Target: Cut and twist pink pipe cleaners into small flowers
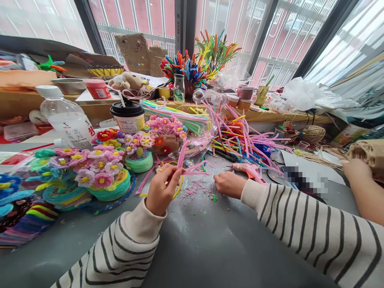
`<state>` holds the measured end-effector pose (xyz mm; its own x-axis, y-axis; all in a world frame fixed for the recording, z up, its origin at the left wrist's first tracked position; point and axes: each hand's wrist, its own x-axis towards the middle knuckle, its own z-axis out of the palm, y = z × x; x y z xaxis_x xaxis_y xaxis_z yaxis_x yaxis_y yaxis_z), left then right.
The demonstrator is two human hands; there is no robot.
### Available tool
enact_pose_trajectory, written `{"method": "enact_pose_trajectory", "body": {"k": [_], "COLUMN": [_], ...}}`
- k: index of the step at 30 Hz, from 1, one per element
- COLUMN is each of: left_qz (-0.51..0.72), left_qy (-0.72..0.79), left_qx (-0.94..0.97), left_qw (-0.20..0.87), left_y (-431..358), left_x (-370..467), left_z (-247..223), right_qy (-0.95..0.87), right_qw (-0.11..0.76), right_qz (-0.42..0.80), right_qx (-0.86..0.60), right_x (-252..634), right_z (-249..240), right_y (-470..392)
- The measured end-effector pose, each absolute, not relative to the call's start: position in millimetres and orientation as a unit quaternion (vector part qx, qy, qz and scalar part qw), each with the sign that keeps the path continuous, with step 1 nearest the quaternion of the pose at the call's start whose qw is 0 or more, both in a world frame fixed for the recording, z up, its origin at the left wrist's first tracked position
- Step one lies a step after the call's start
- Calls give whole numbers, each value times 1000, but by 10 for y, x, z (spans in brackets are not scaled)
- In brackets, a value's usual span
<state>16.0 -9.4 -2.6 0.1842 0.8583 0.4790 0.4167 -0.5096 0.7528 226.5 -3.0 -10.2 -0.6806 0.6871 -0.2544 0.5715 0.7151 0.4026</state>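
Note:
My left hand [164, 185] is closed on a few pink pipe cleaners [181, 157], some pointing up and others sticking out to the right. My right hand [228, 184] rests low over the table with its fingers curled together; whatever is in them, if anything, is hidden. Just behind it lies a pink hot glue gun [250, 170] with an orange trigger. Pink fuzzy clippings [194, 189] and glitter are scattered between the two hands. Pots of pipe-cleaner flowers [103, 168] stand to the left of my left hand.
A heap of loose pipe cleaners [243, 140] lies behind the glue gun. A lidded cup [128, 117] and a plastic bottle [67, 120] stand at the left. Another person's hand [357, 172] touches a brown woven object [367, 158] at the right. A crowded ledge [99, 107] runs along the windows.

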Motion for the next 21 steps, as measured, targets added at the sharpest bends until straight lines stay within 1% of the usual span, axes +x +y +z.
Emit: {"method": "enact_pose_trajectory", "body": {"k": [13,21], "left_qz": [476,472], "left_qy": [434,435], "left_qx": [728,727], "left_qw": [238,243], "left_y": [-92,-102], "left_x": [167,161], "left_z": [-9,-24], "right_qy": [868,839], "right_qw": [159,104], "right_qz": [132,139], "right_qx": [452,516], "right_x": [2310,2384], "right_z": [-146,-226], "right_y": [-69,-111]}}
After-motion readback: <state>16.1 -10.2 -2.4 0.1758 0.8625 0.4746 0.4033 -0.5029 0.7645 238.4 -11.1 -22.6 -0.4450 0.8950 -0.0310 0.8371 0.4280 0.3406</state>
